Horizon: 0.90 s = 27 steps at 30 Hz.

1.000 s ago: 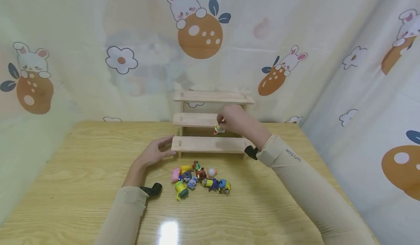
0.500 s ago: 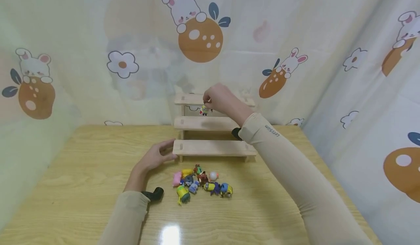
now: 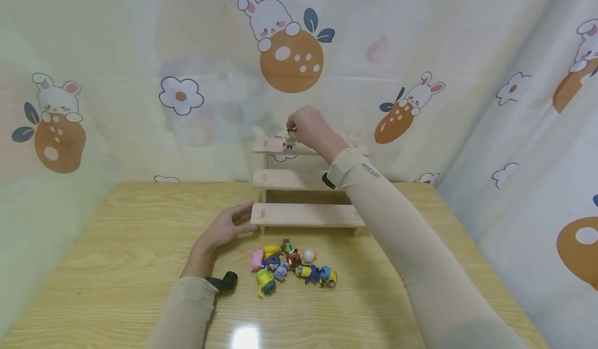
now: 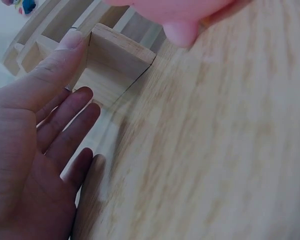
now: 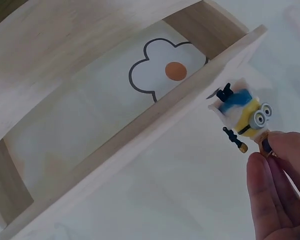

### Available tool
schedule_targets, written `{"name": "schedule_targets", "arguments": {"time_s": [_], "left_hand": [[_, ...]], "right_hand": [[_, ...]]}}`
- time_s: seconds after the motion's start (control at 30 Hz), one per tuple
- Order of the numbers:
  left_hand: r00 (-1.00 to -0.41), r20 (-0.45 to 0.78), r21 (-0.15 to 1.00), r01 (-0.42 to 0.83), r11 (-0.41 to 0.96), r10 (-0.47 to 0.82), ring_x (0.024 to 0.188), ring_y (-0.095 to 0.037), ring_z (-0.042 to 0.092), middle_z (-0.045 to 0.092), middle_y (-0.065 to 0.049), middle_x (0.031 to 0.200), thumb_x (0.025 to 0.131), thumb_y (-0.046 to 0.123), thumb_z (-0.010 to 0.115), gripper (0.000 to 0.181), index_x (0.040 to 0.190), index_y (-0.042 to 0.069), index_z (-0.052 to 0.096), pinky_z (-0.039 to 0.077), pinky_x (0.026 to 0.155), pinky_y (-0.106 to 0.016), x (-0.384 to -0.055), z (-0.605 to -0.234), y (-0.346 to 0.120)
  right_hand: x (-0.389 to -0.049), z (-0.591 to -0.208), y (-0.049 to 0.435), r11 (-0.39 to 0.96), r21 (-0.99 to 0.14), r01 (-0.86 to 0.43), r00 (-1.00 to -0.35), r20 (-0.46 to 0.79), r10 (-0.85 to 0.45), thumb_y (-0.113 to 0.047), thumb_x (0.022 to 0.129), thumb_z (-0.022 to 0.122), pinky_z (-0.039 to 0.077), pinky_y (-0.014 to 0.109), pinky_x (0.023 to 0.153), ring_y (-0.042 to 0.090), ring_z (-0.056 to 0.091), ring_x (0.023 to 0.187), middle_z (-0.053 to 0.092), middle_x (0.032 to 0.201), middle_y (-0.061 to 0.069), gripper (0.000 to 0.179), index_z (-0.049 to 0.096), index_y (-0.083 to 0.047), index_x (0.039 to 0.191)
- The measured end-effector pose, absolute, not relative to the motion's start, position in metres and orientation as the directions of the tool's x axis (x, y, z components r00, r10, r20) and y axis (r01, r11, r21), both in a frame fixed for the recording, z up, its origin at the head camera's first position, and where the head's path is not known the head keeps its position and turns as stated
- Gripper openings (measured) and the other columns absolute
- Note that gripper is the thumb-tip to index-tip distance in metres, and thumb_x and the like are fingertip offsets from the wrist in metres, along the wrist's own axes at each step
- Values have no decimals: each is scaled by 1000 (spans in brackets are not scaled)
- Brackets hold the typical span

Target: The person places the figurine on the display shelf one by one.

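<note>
My right hand (image 3: 310, 126) pinches a minion figurine (image 5: 247, 112) by the top of its head, between thumb and fingers. The figurine is yellow, with round goggles, blue clothing and a white cape; it hangs upright at the top step (image 3: 327, 147) of a wooden three-tier display stand (image 3: 303, 214), left of that step's middle. In the right wrist view it appears close beside the step's edge. My left hand (image 3: 226, 228) is at the stand's left end, fingers fairly straight, thumb at the lowest step's corner (image 4: 121, 45) in the left wrist view.
Several small toy figurines (image 3: 293, 258) lie heaped on the wood-grain table (image 3: 140, 266) before the stand, including a pink one (image 3: 257, 259) and a yellow-and-blue minion (image 3: 328, 276). A curtain (image 3: 224, 131) printed with rabbits hangs close behind the stand.
My right hand has lifted the minion figurine from between the lower two steps up to the top step, moving slightly left. The left hand stays at the stand's left end.
</note>
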<state>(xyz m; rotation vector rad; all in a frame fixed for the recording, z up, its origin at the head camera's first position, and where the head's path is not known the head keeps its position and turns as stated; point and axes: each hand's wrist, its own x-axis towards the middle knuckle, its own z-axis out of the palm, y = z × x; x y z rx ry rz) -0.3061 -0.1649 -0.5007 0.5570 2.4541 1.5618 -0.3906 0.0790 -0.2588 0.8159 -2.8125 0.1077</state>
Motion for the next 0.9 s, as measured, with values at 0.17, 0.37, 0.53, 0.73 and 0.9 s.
{"name": "schedule_targets", "arguments": {"time_s": [0.17,0.37,0.53,0.73,0.9], "left_hand": [[-919,42,896,208,391,393,141,-28,33,41,-5,150,80,32,75,76,145,15,39,21,117,-49,-305,-500,-163],[-914,42,900,210,382,403,140,-30,33,40,-7,150,80,35,75,78,146,14,38,22,116,-49,-304,-498,-163],[-914,48,902,213,376,404,139,-30,35,40,-7,150,80,36,75,80,146,13,38,23,116,-49,-304,-497,-163],[-913,44,907,207,368,405,139,-29,36,42,-7,149,80,35,75,78,146,14,39,25,115,-48,-304,-497,-163],[-917,36,903,200,380,396,139,-26,36,44,-4,147,79,37,76,77,145,17,40,25,116,-46,-305,-499,-165]], "right_hand": [[-396,-262,76,847,-27,-531,-825,244,-509,-8,87,61,49,36,89,22,64,92,74,95,6,14,75,-6,91],[-401,-265,66,840,-10,-543,-814,253,-523,-11,89,61,47,35,92,21,64,92,74,95,5,15,75,-7,93],[-403,-266,56,834,-30,-551,-813,248,-528,-12,90,60,46,36,95,22,65,98,74,99,5,16,74,-7,95],[-408,-268,48,839,-23,-544,-818,239,-524,-13,91,60,47,36,96,23,64,103,73,102,6,16,74,-7,98],[-412,-269,44,841,-10,-541,-820,230,-525,-13,91,61,46,36,96,23,63,102,73,102,7,17,73,-6,99]]}}
